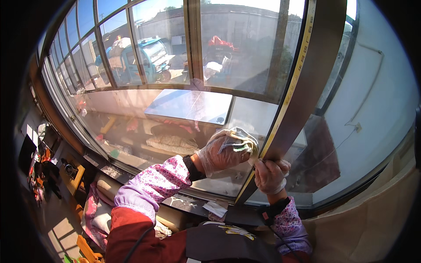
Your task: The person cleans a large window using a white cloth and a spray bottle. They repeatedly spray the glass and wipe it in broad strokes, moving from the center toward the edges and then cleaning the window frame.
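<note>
My left hand (225, 154), in a clear plastic glove, holds a bunched, light-coloured cloth (241, 139) against the window glass (177, 144), close to the upright frame. Just right of it, my right hand (271, 176), also in a clear glove, has its fingers curled on the edge of the brown metal window frame (306, 65). A yellow strip bearing writing (292, 85) runs along that edge and passes by the fingertips. Whether the fingers pinch the strip itself or only the frame is hard to see.
A folded white tissue or cloth (215, 208) lies on the dark sill (184, 202). Brown sheeting (361, 213) hangs at the lower right. Patterned fabric (95, 217) and wooden furniture (77, 179) stand at the lower left. Beyond the glass are a white panel (190, 105) and a blue vehicle (144, 59).
</note>
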Motion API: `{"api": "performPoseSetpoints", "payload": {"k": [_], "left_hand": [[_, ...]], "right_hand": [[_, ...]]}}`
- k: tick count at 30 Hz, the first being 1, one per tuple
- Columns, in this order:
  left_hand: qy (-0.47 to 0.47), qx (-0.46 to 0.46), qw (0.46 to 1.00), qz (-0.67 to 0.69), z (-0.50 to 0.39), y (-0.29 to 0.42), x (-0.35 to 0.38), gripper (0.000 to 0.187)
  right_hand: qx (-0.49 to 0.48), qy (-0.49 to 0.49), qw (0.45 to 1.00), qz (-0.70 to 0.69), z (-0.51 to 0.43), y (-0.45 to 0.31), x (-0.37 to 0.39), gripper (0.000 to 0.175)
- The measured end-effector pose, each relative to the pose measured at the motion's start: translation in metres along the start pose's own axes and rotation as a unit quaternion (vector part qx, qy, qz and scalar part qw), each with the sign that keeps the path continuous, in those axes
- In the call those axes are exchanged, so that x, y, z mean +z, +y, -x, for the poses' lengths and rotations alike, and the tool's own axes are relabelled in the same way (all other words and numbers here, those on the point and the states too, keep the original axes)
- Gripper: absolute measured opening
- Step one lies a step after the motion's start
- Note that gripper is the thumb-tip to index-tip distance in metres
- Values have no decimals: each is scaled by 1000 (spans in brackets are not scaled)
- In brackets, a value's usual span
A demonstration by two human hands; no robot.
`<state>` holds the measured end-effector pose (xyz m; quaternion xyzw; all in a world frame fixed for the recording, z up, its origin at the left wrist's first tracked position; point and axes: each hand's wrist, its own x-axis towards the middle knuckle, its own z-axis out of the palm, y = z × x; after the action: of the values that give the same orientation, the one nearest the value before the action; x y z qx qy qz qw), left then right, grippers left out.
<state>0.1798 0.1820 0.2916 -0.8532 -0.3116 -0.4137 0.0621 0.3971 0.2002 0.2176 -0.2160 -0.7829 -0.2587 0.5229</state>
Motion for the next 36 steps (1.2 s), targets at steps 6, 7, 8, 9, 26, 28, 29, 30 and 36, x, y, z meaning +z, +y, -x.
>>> {"api": "performPoseSetpoints", "payload": {"k": [6,7,8,9,26,28,29,30,36], "left_hand": [[297,117,885,-338,-143,1,-104,8],[289,156,937,-121,-171,-2,-119,9],[274,235,932,26,-199,-4,-135,10],[258,275,924,64,-211,-4,-142,13],[-9,30,997,-73,21,-2,25,31],[-54,12,996,-67,26,-5,26,33],[-29,6,997,-65,23,-4,25,31],[-15,-27,1000,-3,16,-1,22,28],[128,53,970,-201,-37,13,2,31]], "right_hand": [[1,-22,1000,13,-3,-1,-2,32],[4,-14,1000,5,-3,-1,-2,32],[6,-18,1000,6,-3,-2,-2,32],[7,-8,1000,7,-4,-2,-1,31],[14,1,1000,18,1,-2,-2,29],[6,3,1000,26,0,-3,-1,23],[19,-12,1000,18,-1,-4,-3,24],[21,-20,1000,12,-3,-6,-5,26],[26,-18,999,15,-23,-26,-17,20]]}}
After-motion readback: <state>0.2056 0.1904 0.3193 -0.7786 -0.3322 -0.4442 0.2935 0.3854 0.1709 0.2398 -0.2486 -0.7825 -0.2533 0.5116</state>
